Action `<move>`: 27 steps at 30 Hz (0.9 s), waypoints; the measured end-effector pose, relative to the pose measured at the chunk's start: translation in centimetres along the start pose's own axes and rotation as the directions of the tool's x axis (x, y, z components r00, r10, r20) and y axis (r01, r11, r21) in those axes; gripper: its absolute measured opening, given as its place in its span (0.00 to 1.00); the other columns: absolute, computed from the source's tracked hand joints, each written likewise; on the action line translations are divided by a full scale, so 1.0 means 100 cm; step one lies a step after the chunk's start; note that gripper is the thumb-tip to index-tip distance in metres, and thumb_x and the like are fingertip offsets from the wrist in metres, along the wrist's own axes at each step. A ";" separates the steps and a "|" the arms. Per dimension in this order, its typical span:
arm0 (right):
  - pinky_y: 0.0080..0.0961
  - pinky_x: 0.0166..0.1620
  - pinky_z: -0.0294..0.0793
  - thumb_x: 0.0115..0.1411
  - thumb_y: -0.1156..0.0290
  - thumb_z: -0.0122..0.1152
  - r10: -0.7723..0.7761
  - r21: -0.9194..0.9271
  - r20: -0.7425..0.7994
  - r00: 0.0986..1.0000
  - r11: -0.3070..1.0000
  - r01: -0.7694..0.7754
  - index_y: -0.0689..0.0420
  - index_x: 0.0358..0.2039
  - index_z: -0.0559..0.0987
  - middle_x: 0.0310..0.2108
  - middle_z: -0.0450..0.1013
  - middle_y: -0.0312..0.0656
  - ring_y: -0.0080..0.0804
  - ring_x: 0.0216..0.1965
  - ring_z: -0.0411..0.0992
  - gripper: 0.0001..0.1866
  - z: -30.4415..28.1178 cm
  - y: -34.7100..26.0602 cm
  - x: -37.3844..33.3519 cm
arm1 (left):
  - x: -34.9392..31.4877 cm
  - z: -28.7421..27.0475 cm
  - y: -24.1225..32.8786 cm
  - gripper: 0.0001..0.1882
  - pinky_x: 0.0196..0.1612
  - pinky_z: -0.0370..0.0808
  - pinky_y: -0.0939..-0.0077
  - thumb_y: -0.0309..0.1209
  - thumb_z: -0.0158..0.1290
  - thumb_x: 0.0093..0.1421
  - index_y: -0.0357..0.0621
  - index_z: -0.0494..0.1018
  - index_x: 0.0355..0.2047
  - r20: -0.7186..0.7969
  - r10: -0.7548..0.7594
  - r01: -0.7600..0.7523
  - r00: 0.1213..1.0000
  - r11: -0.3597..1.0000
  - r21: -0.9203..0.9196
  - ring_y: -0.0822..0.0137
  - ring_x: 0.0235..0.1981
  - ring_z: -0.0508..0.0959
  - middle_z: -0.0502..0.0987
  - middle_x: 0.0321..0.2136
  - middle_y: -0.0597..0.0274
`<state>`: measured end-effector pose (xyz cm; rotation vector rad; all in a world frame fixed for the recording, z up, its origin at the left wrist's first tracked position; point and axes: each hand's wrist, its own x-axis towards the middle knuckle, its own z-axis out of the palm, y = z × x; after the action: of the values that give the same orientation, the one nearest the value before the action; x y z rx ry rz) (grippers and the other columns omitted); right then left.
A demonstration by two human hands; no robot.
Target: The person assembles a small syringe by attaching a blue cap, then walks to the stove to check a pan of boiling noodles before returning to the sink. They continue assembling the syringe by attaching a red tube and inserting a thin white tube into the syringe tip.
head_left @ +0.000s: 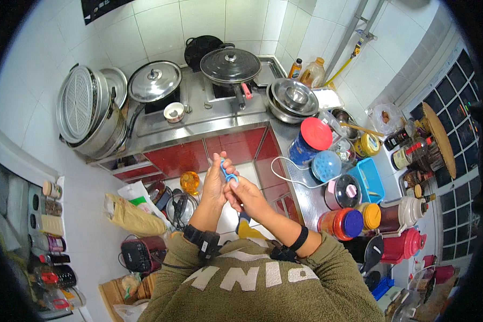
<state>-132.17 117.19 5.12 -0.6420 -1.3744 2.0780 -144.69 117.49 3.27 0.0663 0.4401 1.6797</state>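
Note:
Both hands are raised in front of my chest, close together, over the gap between the counters. Between them is a small blue thing [229, 175] with a loop-shaped end; its exact kind is hard to make out. The fingers of my left hand [214, 185] are curled round its upper part. At the loop, the thumb and fingers of my right hand [248, 196] pinch it from the other side. Part of the blue thing is hidden by the fingers.
Ahead is a stove [198, 112] with a lidded wok [154, 81], a lidded frying pan [231, 65] and a small white bowl [174, 112]. Steel bowls [294, 97] and a red-lidded blue tub [308, 140] crowd the right counter. A paper bag [134, 216] stands low left.

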 end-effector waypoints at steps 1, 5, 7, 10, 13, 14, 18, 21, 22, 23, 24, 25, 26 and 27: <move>0.13 0.18 0.55 0.67 0.58 0.43 -0.062 -0.093 -0.021 0.998 0.994 0.060 0.58 0.33 0.70 0.18 0.63 0.32 0.17 0.15 0.58 0.16 -0.005 -0.002 0.007 | 0.010 0.002 0.003 0.19 0.30 0.69 0.79 0.50 0.48 0.62 0.50 0.64 0.39 -0.010 0.038 -0.038 0.999 0.997 0.063 0.77 0.23 0.65 0.64 0.22 0.72; 0.12 0.18 0.55 0.67 0.61 0.44 -0.189 -0.216 -0.099 0.977 0.962 0.164 0.57 0.33 0.69 0.17 0.64 0.32 0.15 0.15 0.57 0.13 -0.028 -0.015 0.038 | 0.052 0.015 0.007 0.16 0.32 0.71 0.80 0.48 0.49 0.61 0.51 0.64 0.41 -0.006 0.015 -0.015 1.000 1.000 0.026 0.78 0.23 0.67 0.64 0.22 0.74; 0.12 0.17 0.57 0.67 0.61 0.45 -0.068 -0.065 -0.170 0.983 0.996 0.058 0.57 0.31 0.70 0.16 0.65 0.34 0.16 0.13 0.59 0.13 -0.046 -0.027 0.056 | 0.071 0.024 -0.001 0.18 0.38 0.73 0.75 0.41 0.49 0.62 0.49 0.61 0.47 0.027 0.058 -0.060 0.998 0.995 0.076 0.73 0.30 0.70 0.67 0.29 0.69; 0.14 0.17 0.58 0.66 0.59 0.46 0.063 0.290 -0.109 0.992 0.956 -0.029 0.56 0.31 0.72 0.16 0.66 0.32 0.18 0.15 0.62 0.14 -0.077 -0.045 0.079 | 0.094 0.030 -0.006 0.24 0.50 0.72 0.68 0.28 0.50 0.61 0.44 0.56 0.56 0.094 0.086 -0.095 0.992 0.991 0.095 0.67 0.40 0.71 0.68 0.38 0.64; 0.15 0.17 0.59 0.65 0.58 0.47 0.137 0.388 -0.051 0.989 0.915 -0.107 0.56 0.32 0.73 0.16 0.66 0.33 0.19 0.15 0.63 0.14 -0.098 -0.055 0.096 | 0.120 0.034 -0.008 0.22 0.48 0.72 0.71 0.31 0.51 0.61 0.43 0.57 0.54 0.135 0.112 -0.130 0.985 0.983 0.130 0.70 0.37 0.70 0.68 0.35 0.66; 0.15 0.17 0.59 0.65 0.58 0.47 0.190 0.438 -0.025 0.981 0.885 -0.160 0.55 0.32 0.73 0.16 0.66 0.33 0.19 0.15 0.63 0.14 -0.104 -0.057 0.102 | 0.128 0.034 -0.008 0.21 0.45 0.72 0.72 0.33 0.51 0.62 0.43 0.58 0.52 0.101 0.105 -0.119 0.989 0.982 0.147 0.71 0.35 0.70 0.67 0.33 0.67; 0.16 0.18 0.60 0.64 0.57 0.49 0.130 0.079 0.055 0.990 0.988 -0.134 0.57 0.31 0.74 0.17 0.68 0.35 0.19 0.15 0.63 0.15 -0.116 -0.056 0.121 | 0.154 0.031 -0.007 0.19 0.30 0.70 0.80 0.46 0.50 0.62 0.47 0.61 0.43 -0.035 0.115 -0.109 0.993 0.985 0.133 0.77 0.24 0.65 0.62 0.23 0.71; 0.30 0.20 0.67 0.61 0.63 0.51 -0.269 -0.481 0.029 0.963 0.841 0.249 0.58 0.33 0.72 0.18 0.71 0.44 0.38 0.17 0.70 0.11 -0.117 -0.050 0.139 | 0.165 0.027 0.002 0.20 0.27 0.68 0.82 0.49 0.51 0.60 0.49 0.63 0.41 -0.160 0.126 -0.100 0.979 0.982 0.161 0.77 0.23 0.65 0.63 0.21 0.72; 0.34 0.20 0.68 0.60 0.65 0.51 -0.431 -0.649 0.078 0.899 0.663 0.374 0.58 0.33 0.72 0.18 0.72 0.46 0.42 0.18 0.72 0.10 -0.118 -0.049 0.145 | 0.169 0.026 0.004 0.19 0.28 0.68 0.81 0.49 0.51 0.60 0.49 0.63 0.41 -0.207 0.137 -0.090 0.969 0.971 0.222 0.76 0.23 0.66 0.64 0.22 0.71; 0.32 0.22 0.70 0.61 0.66 0.52 -0.417 -0.813 0.132 0.899 0.473 0.339 0.59 0.28 0.70 0.18 0.71 0.48 0.43 0.19 0.72 0.10 -0.121 -0.048 0.152 | 0.174 0.025 0.006 0.19 0.28 0.69 0.81 0.48 0.51 0.60 0.49 0.63 0.41 -0.227 0.144 -0.087 0.963 0.966 0.244 0.76 0.23 0.66 0.65 0.22 0.71; 0.33 0.22 0.70 0.60 0.66 0.52 -0.396 -0.852 0.174 0.902 0.398 0.339 0.58 0.28 0.70 0.18 0.71 0.47 0.43 0.20 0.72 0.10 -0.123 -0.048 0.158 | 0.179 0.024 0.009 0.18 0.28 0.69 0.80 0.48 0.51 0.60 0.49 0.63 0.40 -0.245 0.150 -0.082 0.958 0.960 0.266 0.76 0.23 0.66 0.66 0.23 0.71; 0.34 0.23 0.70 0.60 0.66 0.53 -0.372 -0.888 0.201 0.906 0.320 0.329 0.58 0.28 0.69 0.18 0.71 0.46 0.43 0.20 0.72 0.09 -0.123 -0.047 0.165 | 0.184 0.023 0.013 0.18 0.29 0.70 0.80 0.47 0.51 0.61 0.49 0.63 0.40 -0.257 0.169 -0.085 0.952 0.947 0.309 0.76 0.23 0.67 0.66 0.24 0.70; 0.35 0.23 0.70 0.59 0.66 0.53 -0.345 -0.918 0.227 0.911 0.236 0.318 0.57 0.28 0.69 0.18 0.71 0.46 0.44 0.21 0.72 0.09 -0.124 -0.047 0.172 | 0.188 0.021 0.016 0.17 0.29 0.70 0.79 0.47 0.51 0.61 0.49 0.63 0.40 -0.265 0.187 -0.086 0.946 0.933 0.349 0.75 0.23 0.67 0.67 0.25 0.70; 0.36 0.23 0.70 0.59 0.65 0.53 -0.324 -0.921 0.259 0.910 0.201 0.334 0.57 0.28 0.69 0.19 0.71 0.45 0.44 0.20 0.72 0.09 -0.123 -0.048 0.179 | 0.192 0.020 0.019 0.17 0.29 0.70 0.78 0.46 0.51 0.61 0.49 0.64 0.40 -0.248 0.208 -0.099 0.946 0.916 0.388 0.75 0.23 0.68 0.67 0.25 0.70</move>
<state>-136.18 139.00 3.69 -0.6600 -2.4967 0.6488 -149.10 136.30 1.74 0.1414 0.9936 1.7487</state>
